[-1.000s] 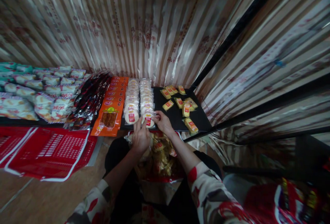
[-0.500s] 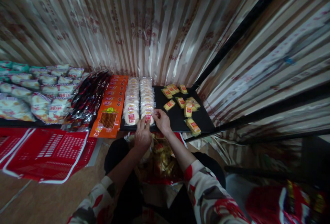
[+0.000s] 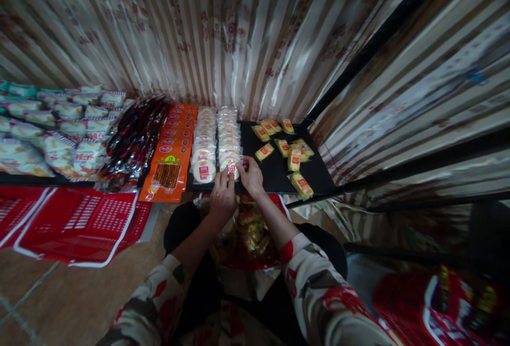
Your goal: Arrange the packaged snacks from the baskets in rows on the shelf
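Both hands meet at the front end of the right-hand row of round white snack packets (image 3: 228, 138) on a black shelf (image 3: 274, 173). My left hand (image 3: 223, 197) has its fingers closed on the nearest packet (image 3: 231, 168) from below. From the right, my right hand (image 3: 250, 175) pinches the same packet. A second row of round packets (image 3: 204, 144) lies just to the left. Under my forearms sits an open bag of gold-wrapped snacks (image 3: 251, 231).
Yellow small packets (image 3: 292, 157) lie scattered on the shelf's right part. Orange packs (image 3: 171, 152), dark red packs (image 3: 137, 138) and white bags (image 3: 64, 128) fill the shelf to the left. Red baskets (image 3: 75, 224) lie on the floor left. A striped curtain hangs behind.
The camera has tipped, so the shelf sits higher in the picture. Both hands stay on the front round packet and have pushed it slightly back toward the row.
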Available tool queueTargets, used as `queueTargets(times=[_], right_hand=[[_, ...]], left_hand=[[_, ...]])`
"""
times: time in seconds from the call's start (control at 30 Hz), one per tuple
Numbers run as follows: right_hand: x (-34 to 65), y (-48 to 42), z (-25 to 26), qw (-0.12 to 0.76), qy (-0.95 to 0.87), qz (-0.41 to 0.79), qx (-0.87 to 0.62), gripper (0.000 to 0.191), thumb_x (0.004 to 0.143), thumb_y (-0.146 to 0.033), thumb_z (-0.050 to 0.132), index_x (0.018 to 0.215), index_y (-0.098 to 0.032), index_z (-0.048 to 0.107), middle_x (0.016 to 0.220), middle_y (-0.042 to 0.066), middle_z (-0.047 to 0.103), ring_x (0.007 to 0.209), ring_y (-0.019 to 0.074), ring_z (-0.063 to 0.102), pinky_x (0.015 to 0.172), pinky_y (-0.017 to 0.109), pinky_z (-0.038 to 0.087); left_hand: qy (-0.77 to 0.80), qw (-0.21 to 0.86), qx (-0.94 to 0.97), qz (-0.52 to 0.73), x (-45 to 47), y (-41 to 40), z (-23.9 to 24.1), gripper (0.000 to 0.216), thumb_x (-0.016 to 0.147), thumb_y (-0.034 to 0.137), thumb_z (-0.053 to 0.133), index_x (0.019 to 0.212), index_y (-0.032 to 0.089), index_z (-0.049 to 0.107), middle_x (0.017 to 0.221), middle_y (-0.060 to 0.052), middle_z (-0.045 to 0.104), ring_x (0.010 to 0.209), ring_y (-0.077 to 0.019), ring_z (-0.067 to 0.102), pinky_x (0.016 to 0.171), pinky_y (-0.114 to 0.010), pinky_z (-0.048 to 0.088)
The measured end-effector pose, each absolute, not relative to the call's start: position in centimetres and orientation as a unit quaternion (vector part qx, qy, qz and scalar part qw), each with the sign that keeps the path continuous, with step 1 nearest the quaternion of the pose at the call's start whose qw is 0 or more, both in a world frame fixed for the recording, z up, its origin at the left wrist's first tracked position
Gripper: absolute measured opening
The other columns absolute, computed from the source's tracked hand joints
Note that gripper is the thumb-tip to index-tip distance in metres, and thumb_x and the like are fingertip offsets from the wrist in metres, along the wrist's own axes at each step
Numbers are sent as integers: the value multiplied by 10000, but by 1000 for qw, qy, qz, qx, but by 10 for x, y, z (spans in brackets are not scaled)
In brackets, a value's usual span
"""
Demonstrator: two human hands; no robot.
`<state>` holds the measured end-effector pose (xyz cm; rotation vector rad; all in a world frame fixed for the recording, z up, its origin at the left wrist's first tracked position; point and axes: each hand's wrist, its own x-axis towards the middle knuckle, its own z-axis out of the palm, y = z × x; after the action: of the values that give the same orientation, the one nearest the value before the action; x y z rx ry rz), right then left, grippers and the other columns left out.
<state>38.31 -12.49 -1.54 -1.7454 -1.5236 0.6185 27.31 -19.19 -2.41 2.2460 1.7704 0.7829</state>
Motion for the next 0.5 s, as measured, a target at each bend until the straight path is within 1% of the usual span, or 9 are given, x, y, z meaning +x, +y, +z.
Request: queueTargets(times=[0.07,0.17,0.23,0.3,0.33,0.4,0.5], right_hand=[[381,-128,-16,378,-578,237,-683,352,821,-349,515,1096,-131,539,979,98,621,821,173,599,781,303,471],[379,-143,-17,421,-562,194,-685,366,843,-366,473,1110,-121,526,1066,137,584,909,189,580,797,307,466],[378,-164,-20,453,-554,177,-676,349,870,-371,423,1100,-129,523,1051,132,583,902,183,574,756,289,470],[378,-189,-27,461,-558,196,-662,325,886,-374,392,1066,-142,531,969,103,607,830,169,581,706,273,469],[377,-203,-32,446,-567,212,-659,310,885,-381,400,1033,-150,544,910,82,619,788,166,581,702,276,465],[377,-226,-46,378,-605,248,-655,261,877,-381,429,951,-179,577,847,50,634,757,168,581,717,287,455],[377,-246,-69,279,-657,247,-656,222,855,-349,485,929,-175,601,907,73,641,861,196,574,786,310,428]], left_hand=[[590,84,757,267,272,-192,-26,518,782,78,401,1296,46,445,1357,-208,429,1283,-319,348,1053,-478,331],[576,89,759,290,269,-195,-27,512,788,85,384,1296,51,439,1363,-201,428,1296,-306,336,1061,-480,327],[558,92,762,315,265,-200,-28,490,796,88,375,1278,68,455,1357,-189,438,1297,-291,338,1051,-481,346],[544,95,761,340,260,-208,-29,427,808,94,376,1212,90,512,1292,-170,496,1248,-272,394,1026,-465,381],[544,98,756,351,257,-213,-30,383,813,98,381,1158,103,549,1232,-157,537,1198,-261,438,1004,-451,406],[562,116,734,363,253,-225,-35,304,820,101,392,1037,131,603,1103,-127,594,1079,-233,513,948,-414,452],[606,169,694,350,251,-242,-44,253,813,87,409,931,155,623,1019,-97,607,980,-202,555,898,-371,483]])
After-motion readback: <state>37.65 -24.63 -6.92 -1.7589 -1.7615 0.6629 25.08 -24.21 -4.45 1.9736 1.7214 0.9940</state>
